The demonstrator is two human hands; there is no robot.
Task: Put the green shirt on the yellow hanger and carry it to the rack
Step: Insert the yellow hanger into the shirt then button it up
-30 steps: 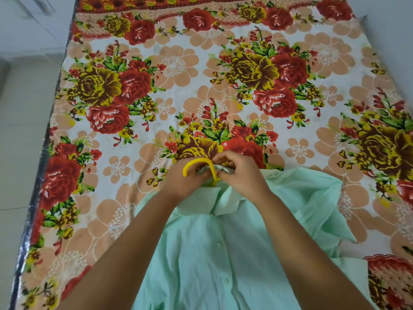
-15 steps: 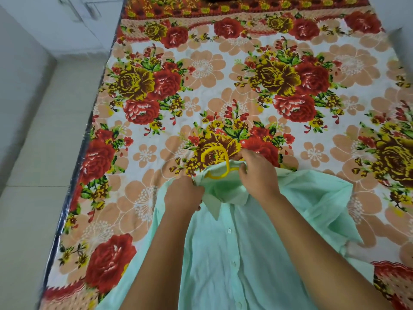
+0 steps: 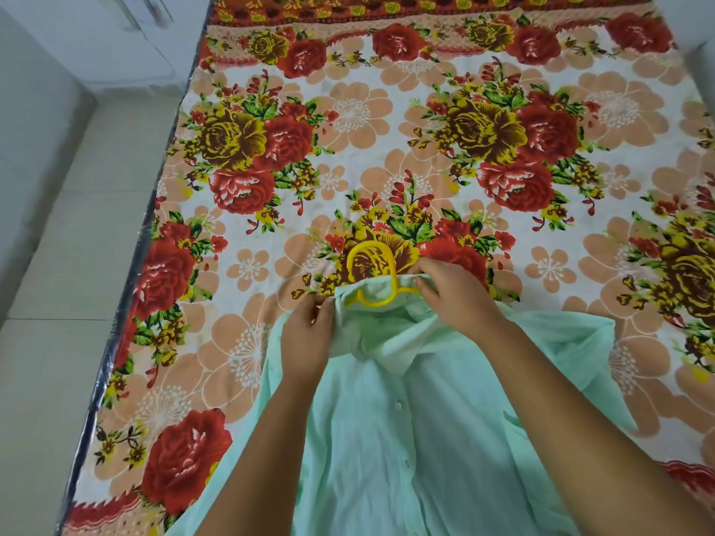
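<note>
A pale green button shirt point(image 3: 387, 439) lies front-up on the flowered bed, collar pointing away from me. The yellow hanger point(image 3: 371, 257) sits inside the neck opening: its hook loop sticks out past the collar onto the bedspread, and its arms are hidden under the fabric. My left hand point(image 3: 309, 334) pinches the left side of the collar. My right hand point(image 3: 452, 295) grips the right side of the collar, over the hanger's shoulder.
The bed is covered by a floral bedspread point(image 3: 387, 121) in red, yellow and peach. Its left edge point(image 3: 154, 234) drops to a pale tiled floor point(image 3: 77, 265). White cabinet fronts point(image 3: 127, 29) stand at the far left. No rack is in view.
Both hands were bunched at the hook; now they have spread apart along the collar, and the hook stands clear of the neck opening. The view has shifted left.
</note>
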